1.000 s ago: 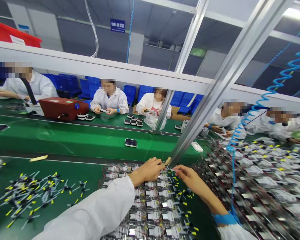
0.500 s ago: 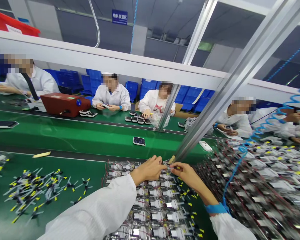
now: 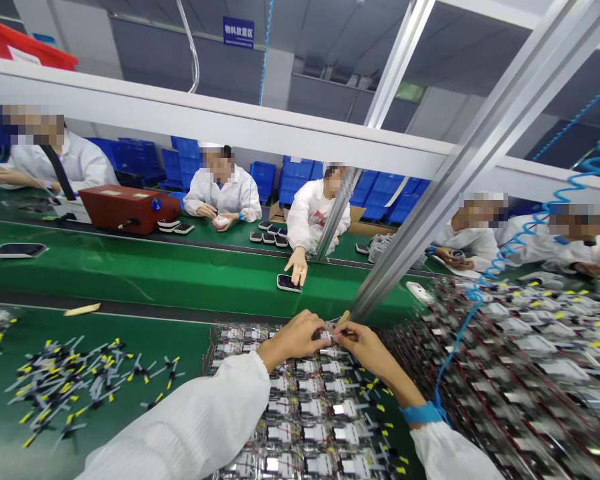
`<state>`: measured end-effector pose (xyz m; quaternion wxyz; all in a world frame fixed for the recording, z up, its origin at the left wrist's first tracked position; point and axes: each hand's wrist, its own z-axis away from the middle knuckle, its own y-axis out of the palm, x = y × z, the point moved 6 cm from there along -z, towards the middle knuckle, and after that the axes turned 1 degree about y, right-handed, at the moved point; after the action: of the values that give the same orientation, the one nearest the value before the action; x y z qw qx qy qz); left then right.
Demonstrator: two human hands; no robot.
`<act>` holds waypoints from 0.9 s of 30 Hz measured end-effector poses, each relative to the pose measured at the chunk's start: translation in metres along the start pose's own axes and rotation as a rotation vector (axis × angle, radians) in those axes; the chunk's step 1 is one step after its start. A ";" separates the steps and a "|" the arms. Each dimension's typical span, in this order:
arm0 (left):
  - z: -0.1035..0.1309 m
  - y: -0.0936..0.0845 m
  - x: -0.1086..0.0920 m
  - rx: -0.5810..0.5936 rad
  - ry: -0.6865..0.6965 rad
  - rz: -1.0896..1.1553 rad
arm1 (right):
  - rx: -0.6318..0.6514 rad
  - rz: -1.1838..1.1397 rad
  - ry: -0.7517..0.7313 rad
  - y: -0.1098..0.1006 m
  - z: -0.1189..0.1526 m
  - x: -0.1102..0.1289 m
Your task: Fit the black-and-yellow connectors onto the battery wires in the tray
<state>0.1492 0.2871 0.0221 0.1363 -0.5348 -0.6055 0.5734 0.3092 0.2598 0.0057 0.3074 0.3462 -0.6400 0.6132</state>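
Observation:
My left hand [image 3: 301,335] is over the far end of a tray-like array of small clear-and-white assemblies [image 3: 316,408] with red and black wires. Its thumb and index finger curl together at the far right corner of the array. My right hand [image 3: 364,345], with a blue band on the wrist, pinches at the same spot from the right. The fingertips of both hands nearly meet. Whatever they pinch is too small to make out. Grey strips with yellow tips [image 3: 384,427] stick out along the array's right side.
Loose black pieces with grey strips and yellow tips [image 3: 70,380] are heaped at left. Stacked assemblies [image 3: 525,373] fill the right, crossed by a blue coiled cord [image 3: 463,340]. A metal post [image 3: 405,257] rises beyond my hands. A co-worker's hand [image 3: 297,265] touches a device [image 3: 289,283] on the green belt [image 3: 220,272].
My fingertips have drawn closer together at the same corner. Across the belt, a co-worker's arm has reached out to a device. The devices on the belt have shifted right.

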 end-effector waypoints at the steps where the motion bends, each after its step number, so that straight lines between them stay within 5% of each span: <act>1: 0.000 0.001 0.002 -0.002 -0.008 0.007 | -0.002 -0.002 -0.001 0.000 0.000 0.000; 27: -0.002 0.003 0.005 0.012 -0.038 0.052 | 0.010 -0.083 0.015 0.003 0.001 0.000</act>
<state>0.1504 0.2920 0.0182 0.1132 -0.5387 -0.5905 0.5902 0.3064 0.2590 0.0035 0.3356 0.3693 -0.6199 0.6056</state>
